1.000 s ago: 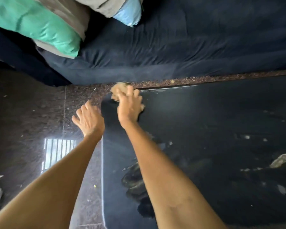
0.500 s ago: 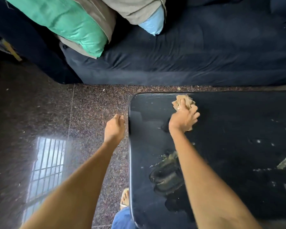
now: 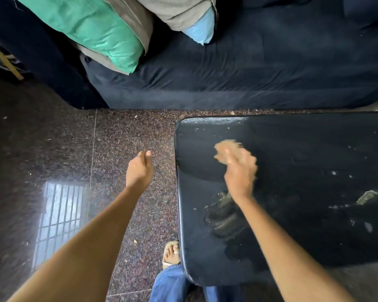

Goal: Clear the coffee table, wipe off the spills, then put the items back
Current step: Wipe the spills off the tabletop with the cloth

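Note:
The glossy black coffee table (image 3: 303, 138) fills the right half of the view. My right hand (image 3: 240, 171), blurred by motion, grips a crumpled tan cloth (image 3: 225, 149) and presses it on the tabletop near the far left corner. White specks and smears of spill (image 3: 334, 173) dot the surface to the right, and a pale scrap (image 3: 368, 196) lies near the right edge. My left hand (image 3: 140, 171) hangs over the floor left of the table, fingers loosely curled, holding nothing.
A dark navy sofa (image 3: 249, 68) runs along the far side, with a green cushion (image 3: 92, 29) and a grey-blue cushion (image 3: 196, 25) on it. Speckled granite floor (image 3: 122, 138) lies left. My sandalled foot (image 3: 171, 252) and jeans leg (image 3: 172, 282) stand at the table's near left corner.
My right hand has slid the cloth back from the table's far edge toward me. My left hand has gone from spread fingers to loosely curled. The view has shifted left.

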The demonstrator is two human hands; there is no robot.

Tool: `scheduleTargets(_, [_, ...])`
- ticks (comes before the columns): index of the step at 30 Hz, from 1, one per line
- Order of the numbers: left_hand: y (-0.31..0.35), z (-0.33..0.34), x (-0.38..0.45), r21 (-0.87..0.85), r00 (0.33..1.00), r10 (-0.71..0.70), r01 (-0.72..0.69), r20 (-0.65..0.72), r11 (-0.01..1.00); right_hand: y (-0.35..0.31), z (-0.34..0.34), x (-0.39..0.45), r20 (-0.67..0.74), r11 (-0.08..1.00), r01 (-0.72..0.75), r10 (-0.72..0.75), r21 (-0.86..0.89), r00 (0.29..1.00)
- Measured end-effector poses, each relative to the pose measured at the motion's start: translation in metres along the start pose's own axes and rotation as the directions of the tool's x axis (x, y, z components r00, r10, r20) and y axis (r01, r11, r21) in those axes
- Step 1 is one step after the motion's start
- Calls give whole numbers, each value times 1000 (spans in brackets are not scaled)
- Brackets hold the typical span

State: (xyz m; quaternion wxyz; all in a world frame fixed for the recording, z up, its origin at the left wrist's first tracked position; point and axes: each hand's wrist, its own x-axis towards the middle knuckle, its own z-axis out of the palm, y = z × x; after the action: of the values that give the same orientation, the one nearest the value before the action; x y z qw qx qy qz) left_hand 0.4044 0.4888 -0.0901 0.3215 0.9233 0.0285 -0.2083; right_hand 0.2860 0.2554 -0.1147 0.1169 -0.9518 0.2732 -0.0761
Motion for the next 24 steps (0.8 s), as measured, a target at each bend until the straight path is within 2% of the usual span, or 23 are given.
scheduleTargets(2, [8, 7, -8, 1, 1000, -1, 1, 24, 1000, 33, -15, 5, -34, 962, -273, 273, 22, 961])
scheduleTargets(4, [12, 15, -16, -11, 999, 4, -4, 40, 1000, 27, -14, 11, -56, 869, -494, 495, 28, 867])
scheduleTargets(5, [14, 19, -19, -19, 999, 3, -2, 46, 1000, 11, -11, 11, -58, 806, -585, 591, 87, 805])
scheduleTargets(6, [14, 24, -24, -24, 999, 0, 1, 47, 1000, -10, -6, 5, -58, 742, -649, 665, 171, 745])
scheduleTargets(7, [13, 24, -24, -31, 999, -8, 9, 42, 999, -39, 0, -3, -59, 750, -638, 655, 175, 754])
scheduleTargets(8, [10, 24, -25, -38, 999, -7, 8, 33, 999, -68, 6, -15, -42, 808, -560, 575, 183, 817])
scheduleTargets(9, [9, 26, -29, -43, 1000, 2, -1, 22, 999, -91, 14, -32, -34, 909, -390, 399, 148, 916])
scheduleTargets(10, [7, 26, -32, -38, 1000, 14, -14, 5, 999, -113, 23, -51, -27, 977, -179, 183, 117, 983])
scheduleTargets(11, [6, 25, -37, -23, 1000, 26, -26, -10, 999, -128, 27, -68, 16, 996, 9, -10, 86, 1000])
scheduleTargets(12, [5, 24, -40, -6, 999, 38, -38, -25, 999, -134, 27, -80, 60, 986, 145, -150, 83, 987])
scheduleTargets(14, [1, 21, -45, 20, 998, 41, -40, -42, 999, -122, 20, -83, 113, 934, 353, -358, 60, 927])
scheduleTargets(15, [0, 22, -48, 24, 998, 40, -39, -46, 999, -105, 13, -81, 104, 920, 387, -392, 63, 914])
scheduleTargets(17, [2, 26, -56, 25, 998, 36, -35, -54, 999, -54, -1, -74, 101, 972, 227, -233, 67, 967])
scheduleTargets(19, [9, 34, -68, 37, 998, 36, -35, -41, 999, 12, -17, -66, 44, 999, -43, 42, 15, 998])
scheduleTargets(22, [18, 45, -85, 28, 998, 61, -61, -22, 998, 89, -42, -58, -8, 948, -318, 318, 4, 948])
scheduleTargets(24, [18, 48, -94, 15, 997, 71, -71, -32, 997, 96, -43, -58, -19, 896, -445, 444, -9, 896])
